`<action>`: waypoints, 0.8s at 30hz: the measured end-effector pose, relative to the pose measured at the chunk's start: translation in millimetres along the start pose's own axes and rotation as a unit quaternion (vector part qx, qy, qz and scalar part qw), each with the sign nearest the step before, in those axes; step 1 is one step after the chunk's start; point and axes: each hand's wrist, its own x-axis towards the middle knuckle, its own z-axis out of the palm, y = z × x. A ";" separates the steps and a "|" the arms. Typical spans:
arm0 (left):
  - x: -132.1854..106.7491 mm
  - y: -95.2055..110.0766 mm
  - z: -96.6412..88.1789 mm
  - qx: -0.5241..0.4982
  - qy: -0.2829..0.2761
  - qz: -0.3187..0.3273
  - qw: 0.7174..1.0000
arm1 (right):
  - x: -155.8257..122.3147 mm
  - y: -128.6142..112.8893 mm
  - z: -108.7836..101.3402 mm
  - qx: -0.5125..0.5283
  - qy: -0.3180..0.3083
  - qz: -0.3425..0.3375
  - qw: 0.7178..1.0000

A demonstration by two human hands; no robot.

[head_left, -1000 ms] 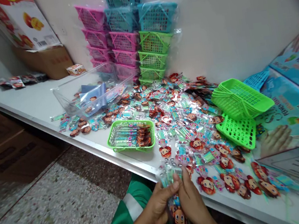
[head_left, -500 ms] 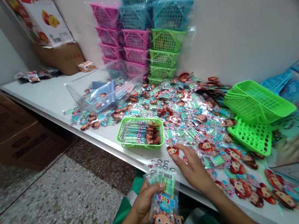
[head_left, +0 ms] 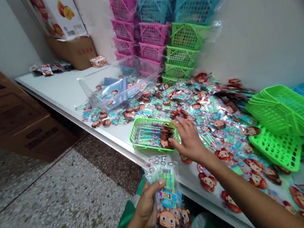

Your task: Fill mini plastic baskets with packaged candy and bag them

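My left hand is closed around a small fanned bunch of clear candy-stick packets, printed "Stick" with cartoon heads at the lower end. It holds them low, in front of the table edge. My right hand is at the right end of a green plastic basket, fingers and thumb apart. Its thumb is by the cartoon head of the top packet in the basket. More packets lie in a row inside, heads to the right. Many loose packets are heaped beyond and to the right.
Nested green baskets stand at the right. Filled, wrapped pink baskets, blue baskets and green baskets are stacked against the wall. A clear plastic bin sits on the white table. Cardboard boxes stand left.
My right hand has moved from the loose packets beside the basket to the basket's right end. Another packet now lies on top in the basket. The left hand still holds its bunch.
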 end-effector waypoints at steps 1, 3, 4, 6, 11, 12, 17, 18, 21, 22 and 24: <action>0.0 1.6 1.8 -0.007 -0.004 0.013 1.000 | -14.3 -9.3 -6.3 0.063 0.012 0.041 0.997; -1.0 2.7 6.1 -0.013 -0.019 0.031 0.999 | -46.3 -29.4 -13.8 0.206 -0.033 0.167 0.964; -2.2 2.0 8.2 -0.011 -0.032 0.031 0.999 | -61.8 -38.5 -14.3 0.263 -0.091 0.216 0.936; -5.2 -1.0 11.7 -0.003 -0.072 0.012 0.997 | -87.3 -51.5 -8.9 0.301 -0.152 0.258 0.906; -11.9 -10.4 11.4 0.000 -0.167 -0.043 0.985 | -114.4 -55.4 9.8 0.190 -0.097 0.189 0.958; -12.5 -11.6 9.9 0.002 -0.175 -0.055 0.983 | -115.9 -54.3 9.1 0.173 -0.097 0.168 0.966; -14.7 -13.2 3.5 0.028 -0.195 -0.105 0.975 | -106.2 -49.7 -19.0 0.169 -0.117 0.143 0.968; -15.8 -13.7 3.3 0.037 -0.206 -0.112 0.971 | -102.1 -49.1 -25.4 0.175 -0.125 0.138 0.967; -20.8 -18.3 3.7 0.051 -0.235 -0.139 0.961 | -95.6 -49.5 -34.2 0.185 -0.205 0.074 0.958; -22.4 -21.0 3.8 0.046 -0.236 -0.146 0.960 | -96.5 -50.1 -33.2 0.188 -0.231 0.057 0.953; -24.2 -26.3 3.6 0.034 -0.214 -0.152 0.964 | -102.1 -51.5 -27.1 0.212 -0.232 0.073 0.947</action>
